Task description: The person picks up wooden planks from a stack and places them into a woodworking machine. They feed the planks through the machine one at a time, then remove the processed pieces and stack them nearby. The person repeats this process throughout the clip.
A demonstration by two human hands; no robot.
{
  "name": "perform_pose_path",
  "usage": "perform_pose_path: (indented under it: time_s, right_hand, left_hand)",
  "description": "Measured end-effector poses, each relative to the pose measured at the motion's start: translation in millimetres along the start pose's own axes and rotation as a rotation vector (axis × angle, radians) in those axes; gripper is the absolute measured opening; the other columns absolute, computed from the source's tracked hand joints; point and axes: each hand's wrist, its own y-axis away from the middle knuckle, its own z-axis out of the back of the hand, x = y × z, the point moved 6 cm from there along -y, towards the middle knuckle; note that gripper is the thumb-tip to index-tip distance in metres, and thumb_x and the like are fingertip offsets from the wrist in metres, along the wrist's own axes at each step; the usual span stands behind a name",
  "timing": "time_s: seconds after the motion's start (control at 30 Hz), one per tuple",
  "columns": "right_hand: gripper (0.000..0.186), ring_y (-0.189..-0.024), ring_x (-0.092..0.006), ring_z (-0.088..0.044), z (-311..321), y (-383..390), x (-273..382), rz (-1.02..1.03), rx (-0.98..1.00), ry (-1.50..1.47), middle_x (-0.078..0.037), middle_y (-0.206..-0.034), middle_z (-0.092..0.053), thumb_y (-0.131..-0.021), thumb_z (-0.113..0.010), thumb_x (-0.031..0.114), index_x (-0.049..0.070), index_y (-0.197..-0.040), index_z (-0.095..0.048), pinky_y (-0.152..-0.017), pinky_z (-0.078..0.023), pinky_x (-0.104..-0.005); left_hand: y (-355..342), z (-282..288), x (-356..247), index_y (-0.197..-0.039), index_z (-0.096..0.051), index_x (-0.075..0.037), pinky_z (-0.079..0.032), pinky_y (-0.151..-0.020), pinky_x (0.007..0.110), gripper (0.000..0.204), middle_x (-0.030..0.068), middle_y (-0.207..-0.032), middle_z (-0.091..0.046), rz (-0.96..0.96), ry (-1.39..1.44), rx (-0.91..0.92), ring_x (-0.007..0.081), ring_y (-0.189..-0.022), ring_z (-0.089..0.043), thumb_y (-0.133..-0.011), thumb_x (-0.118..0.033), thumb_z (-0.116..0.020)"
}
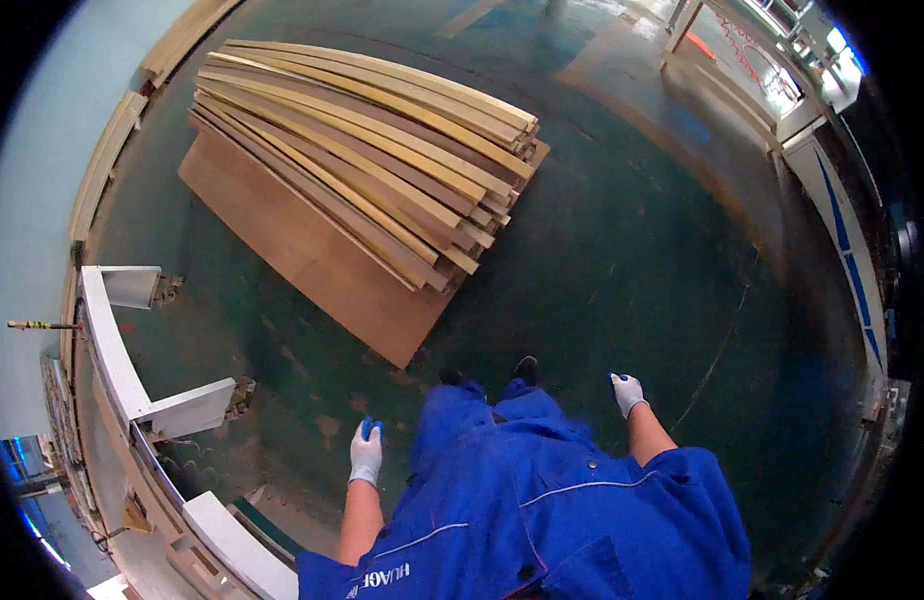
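My left hand (366,453), in a white glove with blue fingertips, hangs low beside my blue work clothes. Its fingers are loosely bent and a little apart, and nothing shows in them. On the other side, my right hand (629,394) wears the same kind of glove and hangs away from my body. A blue tip stands out from it; its other fingers are partly hidden, and no object shows there. Ahead of me, a stack of long wooden strips (362,140) lies on a brown board (292,240). Both hands are apart from the stack.
A white frame with brackets (192,408) stands along the left, beside a pale wall (42,150) with boards (107,165) at its foot. At the right are a long white panel with blue stripes (840,225) and a work frame (722,85). The floor (622,250) is dark green and scuffed.
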Motion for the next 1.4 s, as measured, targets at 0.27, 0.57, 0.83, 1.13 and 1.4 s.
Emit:
perform_pose_path:
  time_s: [0.27,0.57,0.83,1.13,1.4]
  right_hand:
    - [0.039,-0.076,-0.0148,-0.062,7,-60,110,0.108,0.009,-0.231,-0.004,-0.089,-0.071,-0.100,-0.067,0.042,0.005,-0.109,-0.076,-0.067,-0.049,-0.0348]
    - [0.041,-0.093,-0.0225,-0.072,75,-84,333,0.363,-0.067,-0.031,-0.013,-0.104,-0.078,-0.100,-0.065,0.039,0.003,-0.118,-0.075,-0.082,-0.055,-0.0379]
    - [0.046,-0.104,-0.0313,-0.074,72,-126,467,0.355,0.102,0.126,-0.017,-0.111,-0.078,-0.099,-0.065,0.043,0.004,-0.119,-0.075,-0.091,-0.057,-0.0418]
    - [0.096,-0.143,-0.0422,-0.052,13,-251,613,0.416,0.335,0.479,-0.030,-0.153,-0.053,-0.087,-0.078,0.055,0.000,-0.157,-0.043,-0.118,-0.044,-0.0442]
    - [0.103,-0.136,-0.0397,-0.060,-50,-337,661,0.532,0.359,0.683,-0.031,-0.144,-0.061,-0.085,-0.080,0.059,-0.006,-0.155,-0.043,-0.115,-0.047,-0.0416]
  left_hand:
    - [-29,-69,56,-0.126,-0.072,0.000,-0.052,-0.104,0.046,0.056,0.0269,-0.126,-0.072,0.256,-0.364,0.237,0.0421,-0.121,-0.067,-0.098,-0.048,-0.065]
    - [-194,-102,-155,-0.143,-0.059,0.007,-0.047,-0.112,0.041,0.061,0.0248,-0.142,-0.065,0.070,-0.070,0.269,0.0344,-0.131,-0.063,-0.101,-0.037,-0.069]
    - [-300,-14,-293,-0.148,-0.054,0.007,-0.045,-0.115,0.039,0.044,0.0168,-0.146,-0.063,-0.193,0.371,-0.106,0.0265,-0.130,-0.062,-0.110,-0.016,-0.056]
    - [-100,-106,-113,-0.137,-0.063,0.007,-0.052,-0.101,0.040,0.052,0.0189,-0.126,-0.072,0.670,0.250,-0.345,0.0307,-0.114,-0.068,-0.108,-0.036,-0.060]
    - [-20,-276,-251,-0.136,-0.063,0.007,-0.051,-0.103,0.041,0.057,0.0271,-0.130,-0.070,0.854,0.158,0.192,0.0359,-0.122,-0.068,-0.100,-0.037,-0.067]
